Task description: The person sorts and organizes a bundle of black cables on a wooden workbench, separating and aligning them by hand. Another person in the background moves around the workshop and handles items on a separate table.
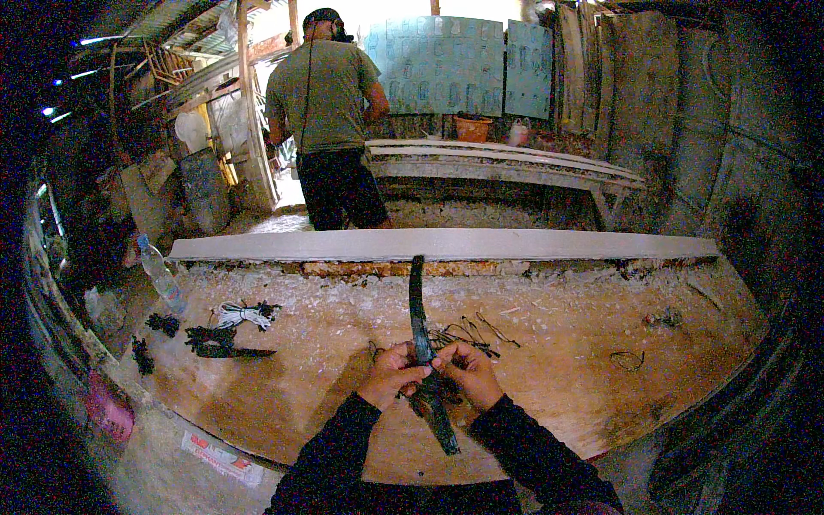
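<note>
A long dark flat strip (418, 309) stands nearly upright above a worn wooden table (566, 360), its lower end reaching toward me. My left hand (390, 372) and my right hand (470, 371) both grip it near its middle, fingers pinched together on it. Thin dark wire pieces (468, 330) lie on the table just behind my hands.
A long pale moulded slab (446, 245) lies along the table's far edge. At the left are a plastic bottle (160, 275), a knife (232, 351), and white and black cord bundles (240, 314). A person (330, 129) stands beyond the table, back turned. More slabs (506, 159) are stacked behind.
</note>
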Demonstrator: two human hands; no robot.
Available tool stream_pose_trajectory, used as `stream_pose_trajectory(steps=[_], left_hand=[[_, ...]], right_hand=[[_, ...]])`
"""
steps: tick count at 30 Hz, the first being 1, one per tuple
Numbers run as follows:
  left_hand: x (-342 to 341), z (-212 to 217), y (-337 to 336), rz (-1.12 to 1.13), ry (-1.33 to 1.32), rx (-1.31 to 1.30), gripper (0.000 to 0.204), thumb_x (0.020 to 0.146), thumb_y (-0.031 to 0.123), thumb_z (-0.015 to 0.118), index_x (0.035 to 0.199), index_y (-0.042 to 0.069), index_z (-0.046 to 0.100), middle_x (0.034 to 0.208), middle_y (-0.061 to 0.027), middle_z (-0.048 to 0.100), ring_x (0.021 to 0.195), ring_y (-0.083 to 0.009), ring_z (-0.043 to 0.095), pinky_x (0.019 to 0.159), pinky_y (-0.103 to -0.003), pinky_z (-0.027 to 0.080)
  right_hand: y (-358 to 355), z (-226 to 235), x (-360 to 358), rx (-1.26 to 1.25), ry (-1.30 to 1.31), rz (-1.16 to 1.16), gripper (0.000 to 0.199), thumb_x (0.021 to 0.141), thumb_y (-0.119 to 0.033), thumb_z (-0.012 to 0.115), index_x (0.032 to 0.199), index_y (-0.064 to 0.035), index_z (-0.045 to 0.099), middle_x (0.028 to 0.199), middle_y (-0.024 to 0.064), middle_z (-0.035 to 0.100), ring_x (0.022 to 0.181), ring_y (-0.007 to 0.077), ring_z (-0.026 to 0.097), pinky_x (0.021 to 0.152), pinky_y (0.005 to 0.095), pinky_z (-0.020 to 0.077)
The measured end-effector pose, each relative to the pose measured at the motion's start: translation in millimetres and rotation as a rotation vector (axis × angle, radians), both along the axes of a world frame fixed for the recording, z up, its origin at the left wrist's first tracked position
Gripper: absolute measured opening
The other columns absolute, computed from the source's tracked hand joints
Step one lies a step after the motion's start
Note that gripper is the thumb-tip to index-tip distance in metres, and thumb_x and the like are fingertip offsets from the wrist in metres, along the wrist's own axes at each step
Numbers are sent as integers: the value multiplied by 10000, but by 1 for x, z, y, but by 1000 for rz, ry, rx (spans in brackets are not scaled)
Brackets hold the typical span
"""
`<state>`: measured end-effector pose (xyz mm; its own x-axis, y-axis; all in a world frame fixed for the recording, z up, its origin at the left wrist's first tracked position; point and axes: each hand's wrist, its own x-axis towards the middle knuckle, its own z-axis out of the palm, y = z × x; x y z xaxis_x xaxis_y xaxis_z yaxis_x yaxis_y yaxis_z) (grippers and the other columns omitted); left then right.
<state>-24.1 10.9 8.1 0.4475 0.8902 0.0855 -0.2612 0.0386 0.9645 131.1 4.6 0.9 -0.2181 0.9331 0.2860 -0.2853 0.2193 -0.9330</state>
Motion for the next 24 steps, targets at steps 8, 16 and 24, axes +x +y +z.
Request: stream_pose_trajectory(steps=[8,16,24], left_hand=[[3,-7,1,140,117,79,125,739,162,597,796,85,517,693,30,528,525,-37,451,413,-167,367],[1,-14,4,138,110,53,136,740,153,593,828,60,546,715,12,564,575,-48,493,453,-180,392],[-1,-22,8,102,90,79,100,742,134,585,802,66,542,706,26,554,595,-50,487,522,-193,389]], right_hand=[[0,-6,-1,10,-64,-42,76,743,-68,585,732,-38,516,697,8,545,635,75,493,597,214,408],[-6,1,-3,35,-148,-90,94,742,-84,593,718,-38,515,689,1,538,638,74,483,606,215,401],[-5,-4,-3,-20,-80,-11,103,746,-98,595,714,-43,513,696,-11,523,669,67,470,630,206,388]])
